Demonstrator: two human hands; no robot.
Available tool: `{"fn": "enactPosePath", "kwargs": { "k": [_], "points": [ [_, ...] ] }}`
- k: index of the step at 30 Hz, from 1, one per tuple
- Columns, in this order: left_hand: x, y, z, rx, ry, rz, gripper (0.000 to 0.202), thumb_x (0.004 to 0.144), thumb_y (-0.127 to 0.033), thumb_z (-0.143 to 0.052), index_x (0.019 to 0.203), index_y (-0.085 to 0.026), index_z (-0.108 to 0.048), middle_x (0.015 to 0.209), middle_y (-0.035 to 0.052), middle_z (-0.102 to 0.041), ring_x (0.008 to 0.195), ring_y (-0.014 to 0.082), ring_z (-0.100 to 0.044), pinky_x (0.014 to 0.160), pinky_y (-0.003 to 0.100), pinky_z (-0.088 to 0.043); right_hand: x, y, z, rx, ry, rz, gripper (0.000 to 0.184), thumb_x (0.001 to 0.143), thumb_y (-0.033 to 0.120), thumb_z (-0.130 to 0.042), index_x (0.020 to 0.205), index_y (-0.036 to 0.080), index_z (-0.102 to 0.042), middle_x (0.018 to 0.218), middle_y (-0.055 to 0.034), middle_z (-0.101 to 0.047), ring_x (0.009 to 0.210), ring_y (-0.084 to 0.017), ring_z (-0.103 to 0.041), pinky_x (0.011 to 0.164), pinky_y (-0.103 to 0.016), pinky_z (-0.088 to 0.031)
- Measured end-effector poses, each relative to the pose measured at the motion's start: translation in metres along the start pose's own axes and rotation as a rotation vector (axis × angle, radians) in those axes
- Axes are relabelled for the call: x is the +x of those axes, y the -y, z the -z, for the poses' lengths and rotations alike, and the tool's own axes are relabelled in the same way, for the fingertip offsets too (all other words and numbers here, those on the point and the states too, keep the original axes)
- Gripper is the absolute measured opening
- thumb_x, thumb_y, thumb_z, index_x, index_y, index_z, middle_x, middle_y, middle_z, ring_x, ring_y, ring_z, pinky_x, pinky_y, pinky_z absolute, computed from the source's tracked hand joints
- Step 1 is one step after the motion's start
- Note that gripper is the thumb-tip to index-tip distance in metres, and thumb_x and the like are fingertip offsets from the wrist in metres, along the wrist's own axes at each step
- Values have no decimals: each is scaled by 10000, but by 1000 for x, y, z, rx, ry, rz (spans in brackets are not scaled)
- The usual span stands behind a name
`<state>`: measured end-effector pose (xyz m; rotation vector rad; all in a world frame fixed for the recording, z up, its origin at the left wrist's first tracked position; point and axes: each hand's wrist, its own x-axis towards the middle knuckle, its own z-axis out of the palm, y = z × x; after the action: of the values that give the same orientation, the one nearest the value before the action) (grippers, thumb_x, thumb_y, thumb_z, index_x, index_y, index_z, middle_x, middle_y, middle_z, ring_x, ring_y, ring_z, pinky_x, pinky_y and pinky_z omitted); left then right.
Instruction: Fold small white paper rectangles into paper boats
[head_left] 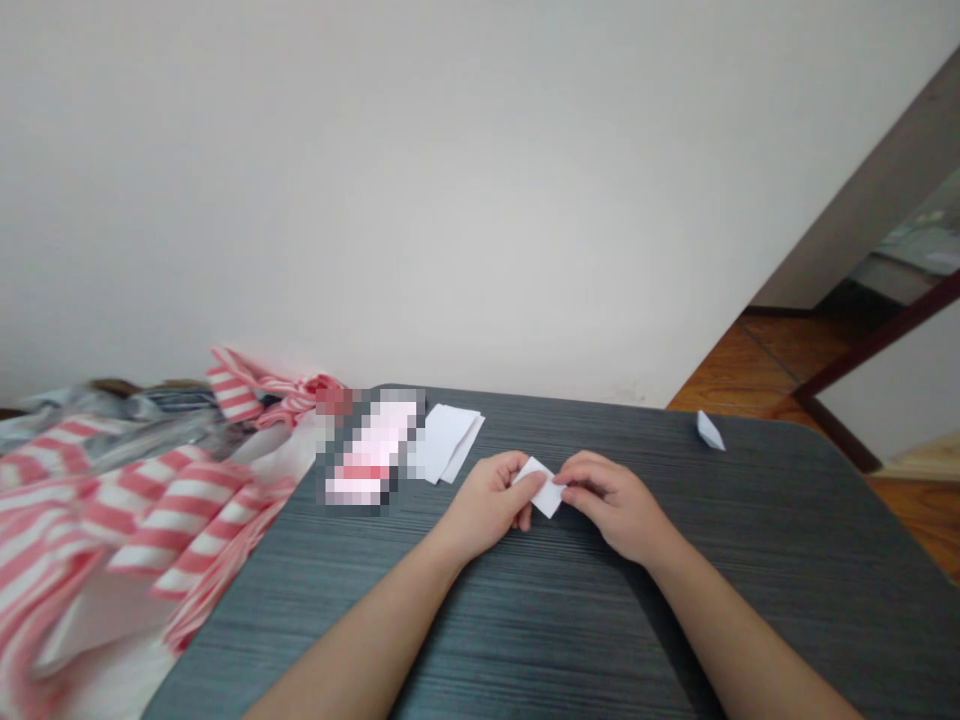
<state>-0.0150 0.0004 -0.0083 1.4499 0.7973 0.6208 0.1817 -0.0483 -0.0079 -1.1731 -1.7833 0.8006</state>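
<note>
A small white folded piece of paper (546, 496) is held between my two hands above the dark table. My left hand (491, 505) grips its left side, thumb on top and fingers beneath. At the paper's right corner, my right hand (615, 505) pinches with thumb and forefinger. Left of my hands lie flat sheets of white paper (448, 436), overlapping. A small folded white paper shape (709, 431) rests apart at the table's far right.
The dark wood-grain table (495, 640) has rounded corners and meets a pale wall (480, 200). A blurred-out pink and white rectangle (375, 445) lies at the table's left. Red-and-white striped cloth (172, 500) heaps beside the left edge. Wooden floor (739, 365) shows at right.
</note>
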Motion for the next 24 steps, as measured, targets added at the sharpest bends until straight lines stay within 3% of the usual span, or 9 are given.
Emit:
{"fn": "enactPosePath", "kwargs": {
  "k": [16,21,24],
  "points": [
    [0,7,0,0,-29,-7,304,923,-424,-520,744,-180,-486,440,-67,-499,395,76,-407,429,186,-276,-1,-6,-2,-7,13,79,121,888,197,-625,964,221,-717,924,-57,-659,818,-175,-627,732,-295,-494],
    [-1,2,-1,-19,20,-3,284,922,-406,-518,768,-167,-507,685,21,-699,425,68,-450,433,187,-310,0,-3,-1,-5,-18,80,102,890,171,-616,862,209,-706,860,-45,-666,797,-172,-630,744,-292,-482],
    [-2,-1,-2,7,35,-4,266,917,-386,-524,782,-158,-533,746,44,-727,432,65,-454,437,184,-316,0,-2,-2,-9,-32,52,115,895,160,-599,827,201,-682,836,-37,-653,778,-165,-615,728,-284,-468]
  ]
}}
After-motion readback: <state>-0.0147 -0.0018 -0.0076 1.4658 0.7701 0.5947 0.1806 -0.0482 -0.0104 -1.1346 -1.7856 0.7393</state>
